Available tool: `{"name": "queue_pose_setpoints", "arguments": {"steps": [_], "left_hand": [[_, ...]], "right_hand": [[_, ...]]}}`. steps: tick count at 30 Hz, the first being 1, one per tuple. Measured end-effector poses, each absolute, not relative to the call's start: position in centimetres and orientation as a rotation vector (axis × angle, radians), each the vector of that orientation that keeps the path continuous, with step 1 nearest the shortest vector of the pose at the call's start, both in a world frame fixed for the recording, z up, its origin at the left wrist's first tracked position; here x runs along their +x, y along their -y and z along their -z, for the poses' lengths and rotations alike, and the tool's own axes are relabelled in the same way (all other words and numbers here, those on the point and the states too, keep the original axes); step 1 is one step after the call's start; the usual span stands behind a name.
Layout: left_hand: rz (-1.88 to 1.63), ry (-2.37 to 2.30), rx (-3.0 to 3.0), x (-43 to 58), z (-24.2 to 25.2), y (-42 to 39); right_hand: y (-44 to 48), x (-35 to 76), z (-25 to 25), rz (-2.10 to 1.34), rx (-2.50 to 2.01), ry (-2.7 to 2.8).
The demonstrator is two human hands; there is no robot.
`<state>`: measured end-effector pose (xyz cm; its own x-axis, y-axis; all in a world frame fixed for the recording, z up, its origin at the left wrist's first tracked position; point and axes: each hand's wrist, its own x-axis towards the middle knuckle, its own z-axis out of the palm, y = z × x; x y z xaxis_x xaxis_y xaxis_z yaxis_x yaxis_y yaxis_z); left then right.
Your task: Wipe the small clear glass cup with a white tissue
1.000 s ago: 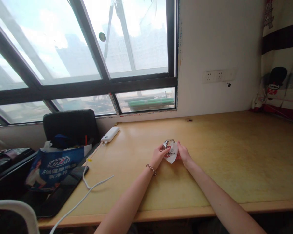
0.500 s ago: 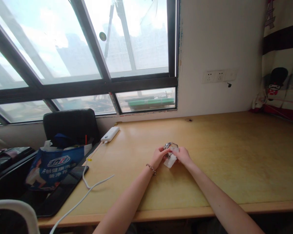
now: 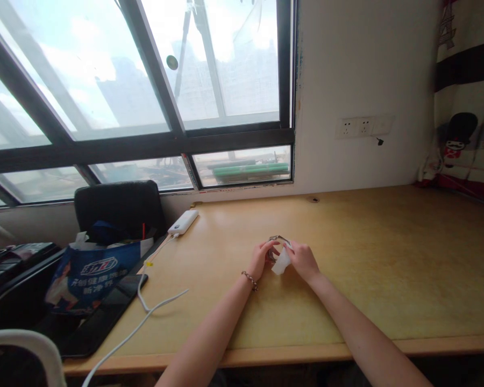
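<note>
Both hands meet above the near middle part of the wooden bench (image 3: 387, 258), with a shiny metal band (image 3: 279, 237) bent into a loop between them. The left hand (image 3: 259, 259), with a beaded bracelet (image 3: 250, 280) around its wrist, has its fingers curled closed about the left side of the loop. The right hand (image 3: 305, 260) has its fingers drawn together on a white tissue (image 3: 281, 262) at the loop's right side; the tissue hangs down toward the person, between the hands. The undersides of the fingers are hidden, so I cannot tell whether the band touches the bench. Well apart to the left, a white power bank (image 3: 184, 221) lies near the bench's edge, with a white cable (image 3: 163, 302) running from it toward the person. Beyond that edge, a blue bag (image 3: 99, 274) rests in front of a black chair back (image 3: 119, 207). Wall sockets (image 3: 355, 127) sit above the bench, right of the window (image 3: 234, 70).
</note>
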<state>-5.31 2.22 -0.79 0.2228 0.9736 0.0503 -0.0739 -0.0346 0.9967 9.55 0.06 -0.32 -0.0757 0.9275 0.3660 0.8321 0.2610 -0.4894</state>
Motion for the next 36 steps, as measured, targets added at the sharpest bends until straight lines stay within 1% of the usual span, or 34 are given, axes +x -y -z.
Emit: {"name": "queue_pose_setpoints", "arguments": {"steps": [3,5,10,14,16,20,26,29,34,36], "left_hand": [[-1.114,-0.968,1.360,-5.4,1.0,-2.3],[-1.072,-0.960,1.405,-5.4,1.1,-2.3],[-0.985,-0.954,1.452,-5.2,1.3,-2.2],[-0.993,-0.914,1.474,-5.0,1.0,-2.0],[-1.000,-0.892,1.461,-4.9,0.7,-1.9],[-0.980,-0.842,1.414,-4.8,0.4,-1.7],[-0.967,-0.882,1.437,-4.7,0.7,-1.7],[-0.997,-0.820,1.464,-4.7,1.1,-1.8],[-0.944,-0.745,1.492,-4.5,2.1,-2.2],[-0.975,-0.735,1.479,-4.4,2.4,-2.3]], "right_hand": [[-0.3,9.2,0.5,-0.405,-1.510,1.920],[-0.5,9.1,0.7,-0.475,-1.527,1.894],[-0.5,9.1,1.0,-0.469,-1.657,1.775],[-0.6,8.9,1.3,-0.522,-1.653,1.638],[-0.8,8.8,1.4,-0.684,-1.650,1.523],[-0.9,8.8,1.4,-1.126,-1.577,1.219],[-0.7,8.7,1.7,-1.484,-1.353,1.041],[-0.5,8.4,1.8,-1.520,-1.322,1.048],[-0.2,8.2,1.8,-1.515,-1.391,1.143],[-0.2,8.3,1.8,-1.501,-1.398,1.190]]}}
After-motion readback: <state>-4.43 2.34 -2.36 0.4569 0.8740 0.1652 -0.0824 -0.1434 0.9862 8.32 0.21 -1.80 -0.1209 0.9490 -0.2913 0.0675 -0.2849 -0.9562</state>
